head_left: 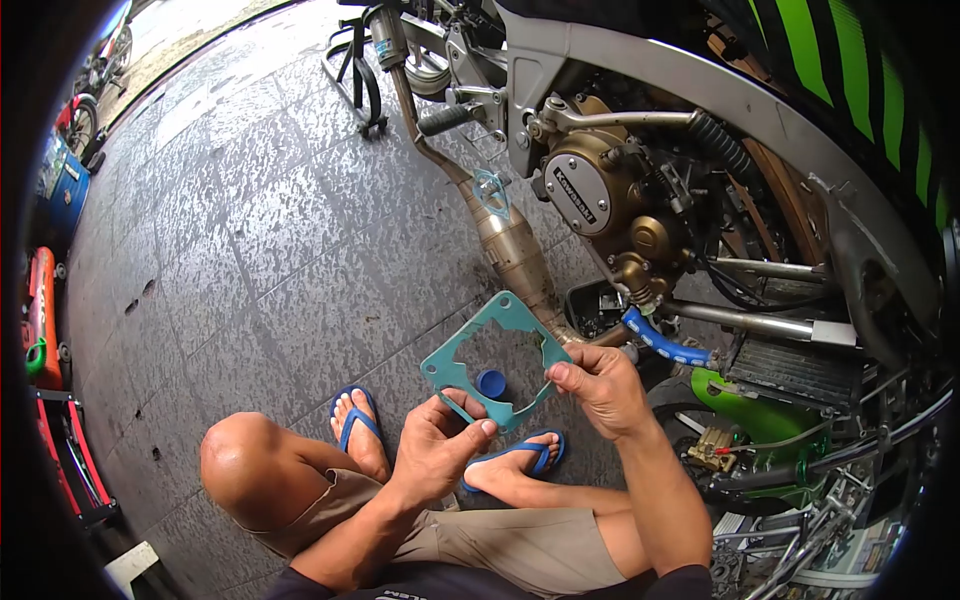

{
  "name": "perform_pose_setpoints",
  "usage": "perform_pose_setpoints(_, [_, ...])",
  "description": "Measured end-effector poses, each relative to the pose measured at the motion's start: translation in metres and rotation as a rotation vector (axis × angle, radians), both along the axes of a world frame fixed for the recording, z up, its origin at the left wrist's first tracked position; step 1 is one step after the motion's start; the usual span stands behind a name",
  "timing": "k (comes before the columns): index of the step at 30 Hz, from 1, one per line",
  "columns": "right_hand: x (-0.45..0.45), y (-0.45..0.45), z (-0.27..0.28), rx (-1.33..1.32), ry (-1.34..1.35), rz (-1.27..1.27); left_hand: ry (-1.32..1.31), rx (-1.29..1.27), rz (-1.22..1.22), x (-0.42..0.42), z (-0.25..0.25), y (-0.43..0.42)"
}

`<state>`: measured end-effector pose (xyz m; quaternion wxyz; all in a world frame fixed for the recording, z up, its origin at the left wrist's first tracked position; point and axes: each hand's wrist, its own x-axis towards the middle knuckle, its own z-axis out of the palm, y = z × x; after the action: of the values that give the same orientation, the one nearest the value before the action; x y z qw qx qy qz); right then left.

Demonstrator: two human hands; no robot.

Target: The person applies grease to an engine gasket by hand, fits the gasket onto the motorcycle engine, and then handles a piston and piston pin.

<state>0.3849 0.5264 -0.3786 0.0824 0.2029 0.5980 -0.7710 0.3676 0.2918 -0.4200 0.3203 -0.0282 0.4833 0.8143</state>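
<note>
A teal gasket (pixel 447 371) with a ragged inner opening and round corner holes is held up above the floor. My left hand (pixel 437 440) pinches its lower edge between thumb and fingers. At its right edge, my right hand (pixel 598 385) is closed on it the same way. Through the opening a small round blue cap (pixel 491 383) shows, seemingly on the floor. Just beyond the gasket lies the motorcycle's exhaust pipe (pixel 515 250), with a pale blue loop-shaped piece (pixel 490 193) on it. The bronze-coloured engine (pixel 590 185) is to the right of the pipe.
The motorcycle frame (pixel 640 60) and a blue hose (pixel 665 342) fill the right side. A green fender (pixel 725 400) and a wheel are at lower right. On the left are an orange-red floor jack (pixel 42 310), a red tool tray (pixel 75 455) and a blue drum (pixel 68 190).
</note>
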Motion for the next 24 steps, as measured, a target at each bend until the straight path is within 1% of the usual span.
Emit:
perform_pose_setpoints(1, [-0.004,0.004,0.002,0.115,-0.005,0.130,0.031,-0.052,-0.064,-0.004,0.004,-0.004])
perform_pose_setpoints(2, [-0.008,0.005,0.006,0.113,0.000,0.138,0.059,-0.106,-0.129,-0.007,0.008,-0.007])
perform_pose_setpoints(4, [-0.015,0.005,0.015,0.153,0.053,0.236,0.059,-0.141,-0.151,-0.013,0.017,-0.011])
perform_pose_setpoints(5, [-0.017,0.006,0.012,0.208,0.090,0.240,0.054,-0.174,-0.181,-0.015,0.020,-0.013])
perform_pose_setpoints(6, [-0.019,0.007,0.011,0.205,0.094,0.243,0.057,-0.177,-0.177,-0.016,0.021,-0.014])
perform_pose_setpoints(8, [-0.021,0.009,0.011,0.335,0.067,0.337,0.045,-0.147,-0.165,-0.019,0.023,-0.018])
perform_pose_setpoints(9, [-0.021,0.009,0.011,0.334,0.070,0.337,0.078,-0.186,-0.192,-0.020,0.022,-0.021])
perform_pose_setpoints(10, [-0.021,0.008,0.013,0.430,0.107,0.348,0.079,-0.188,-0.192,-0.021,0.024,-0.023])
perform_pose_setpoints(11, [-0.020,0.007,0.014,0.527,0.142,0.359,0.086,-0.212,-0.246,-0.024,0.028,-0.024])
perform_pose_setpoints(12, [-0.019,0.004,0.014,0.527,0.142,0.360,0.091,-0.235,-0.300,-0.026,0.031,-0.025])
perform_pose_setpoints(14, [-0.014,-0.002,0.013,0.357,0.169,0.248,0.083,-0.244,-0.327,-0.030,0.037,-0.027])
perform_pose_setpoints(16, [-0.010,-0.002,0.008,0.321,0.175,0.222,0.078,-0.252,-0.354,-0.030,0.037,-0.028])
perform_pose_setpoints(18, [-0.004,-0.003,0.006,0.286,0.183,0.193,0.081,-0.204,-0.280,-0.032,0.033,-0.028])
perform_pose_setpoints(19, [-0.001,-0.004,0.006,0.351,0.159,0.147,0.090,-0.195,-0.193,-0.034,0.032,-0.029])
perform_pose_setpoints(20, [0.002,-0.006,0.006,0.415,0.137,0.102,0.095,-0.125,-0.065,-0.035,0.028,-0.029])
perform_pose_setpoints(21, [0.006,-0.011,0.003,0.414,0.139,0.101,0.042,0.020,0.171,-0.034,0.025,-0.023])
perform_pose_setpoints(22, [0.009,-0.018,-0.003,0.294,0.122,-0.071,-0.011,0.164,0.408,-0.031,0.021,-0.016])
perform_pose_setpoints(23, [0.012,-0.026,-0.007,0.170,0.105,-0.242,-0.007,0.227,0.478,-0.025,0.013,-0.011])
perform_pose_setpoints(24, [0.014,-0.034,-0.010,0.162,0.112,-0.245,0.029,0.219,0.409,-0.015,0.005,-0.005])
